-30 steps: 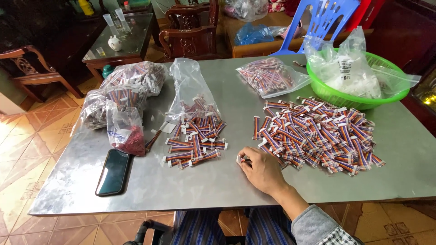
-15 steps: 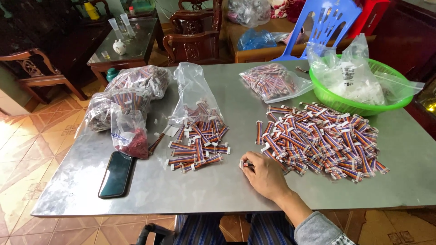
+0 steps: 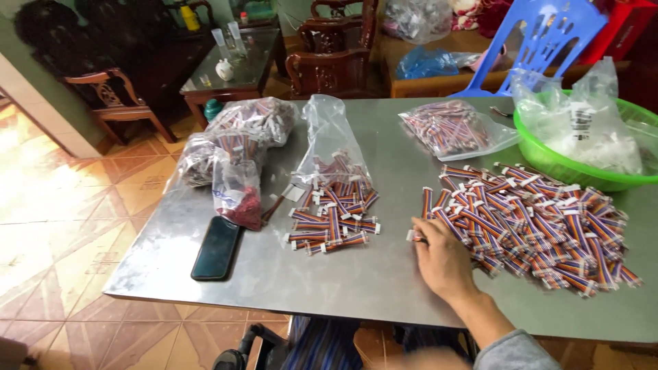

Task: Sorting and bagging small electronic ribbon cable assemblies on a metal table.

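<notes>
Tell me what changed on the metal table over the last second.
Very little. The right hand stays on the table at the near left edge of the big cable pile, fingertips pinching one small cable end; it barely shifted. The view itself tilted slightly. The smaller pile, the phone, the bags and the green basin lie as before. The left hand is unseen.

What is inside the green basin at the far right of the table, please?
The green basin holds a clear plastic bag of small white pieces. What lies beneath the bag cannot be seen.
</notes>
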